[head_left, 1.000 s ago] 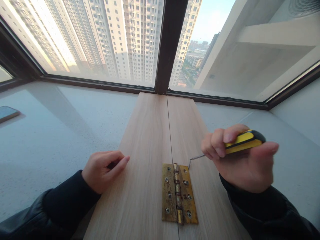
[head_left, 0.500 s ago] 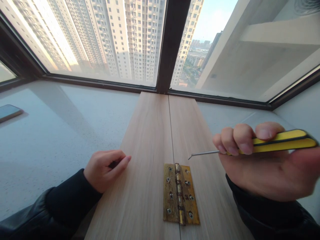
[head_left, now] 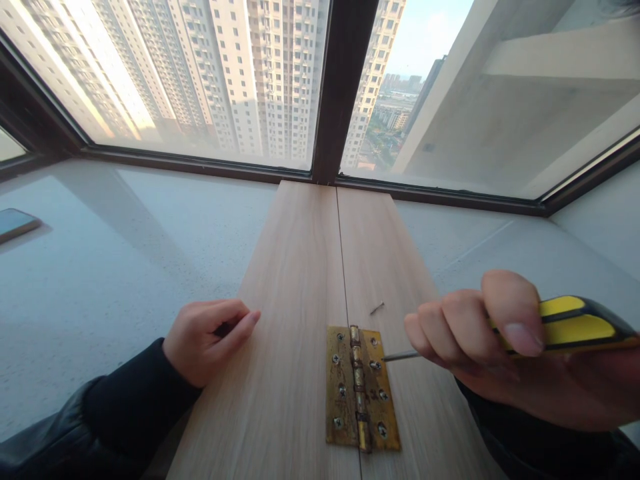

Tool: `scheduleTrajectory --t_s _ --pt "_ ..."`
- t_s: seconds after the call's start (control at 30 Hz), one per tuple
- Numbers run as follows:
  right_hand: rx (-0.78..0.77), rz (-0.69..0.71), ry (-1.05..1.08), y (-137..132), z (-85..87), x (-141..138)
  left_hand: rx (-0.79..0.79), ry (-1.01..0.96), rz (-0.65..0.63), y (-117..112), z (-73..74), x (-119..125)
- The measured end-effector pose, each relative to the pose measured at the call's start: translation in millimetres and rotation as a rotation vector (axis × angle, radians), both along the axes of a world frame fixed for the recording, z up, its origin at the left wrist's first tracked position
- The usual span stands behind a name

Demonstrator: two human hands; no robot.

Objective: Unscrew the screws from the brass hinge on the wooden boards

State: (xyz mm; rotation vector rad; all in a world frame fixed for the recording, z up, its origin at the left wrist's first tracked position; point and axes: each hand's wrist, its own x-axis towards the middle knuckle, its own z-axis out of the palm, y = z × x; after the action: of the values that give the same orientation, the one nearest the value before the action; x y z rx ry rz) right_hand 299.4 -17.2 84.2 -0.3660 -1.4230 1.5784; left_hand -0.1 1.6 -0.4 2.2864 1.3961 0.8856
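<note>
A screwdriver (head_left: pixel 575 325) with a yellow and black handle is gripped in my right hand (head_left: pixel 480 333). Its thin metal shaft points left, and the tip is over the right leaf of a worn brass hinge (head_left: pixel 345 387), close to a screw head. Whether it touches cannot be made out. Several cross-head screws (head_left: pixel 383 395) sit in the hinge, which spans the seam between two wood boards. Just above the hinge, a loose screw (head_left: pixel 377 308) lies on the right board. My left hand (head_left: pixel 213 340) rests, fingers curled and holding nothing visible, at the left board's edge.
Two light wood boards (head_left: pixel 295 267) run side by side to the window frame (head_left: pixel 325 133). They lie on a pale speckled sill (head_left: pixel 150 227). A phone-like flat object (head_left: pixel 17 223) lies at far left. Tall buildings stand outside the glass.
The screw that was at the screwdriver's tip now lies on the right board. My right hand has brought the tip down to the hinge's right leaf. My left hand has hardly moved.
</note>
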Motion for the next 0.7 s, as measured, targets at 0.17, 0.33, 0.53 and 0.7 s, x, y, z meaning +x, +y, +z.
scheduleTrajectory --t_s 0.17,0.33,0.53,0.7 --pt "-0.018 0.052 -0.023 0.0 -3.1 0.4 -0.009 0.014 0.005 0.4 -0.5 -0.1" --pt "-0.022 0.063 -0.015 -3.3 0.8 1.0 -0.011 0.006 0.005 0.4 -0.4 0.4" --pt "-0.012 0.077 -0.06 -1.6 2.7 -6.4 0.001 0.009 0.01 -0.2 -0.1 -0.4" --pt "0.169 0.034 -0.092 1.4 -0.1 2.9 -0.004 0.021 0.0 -0.4 0.6 -0.1"
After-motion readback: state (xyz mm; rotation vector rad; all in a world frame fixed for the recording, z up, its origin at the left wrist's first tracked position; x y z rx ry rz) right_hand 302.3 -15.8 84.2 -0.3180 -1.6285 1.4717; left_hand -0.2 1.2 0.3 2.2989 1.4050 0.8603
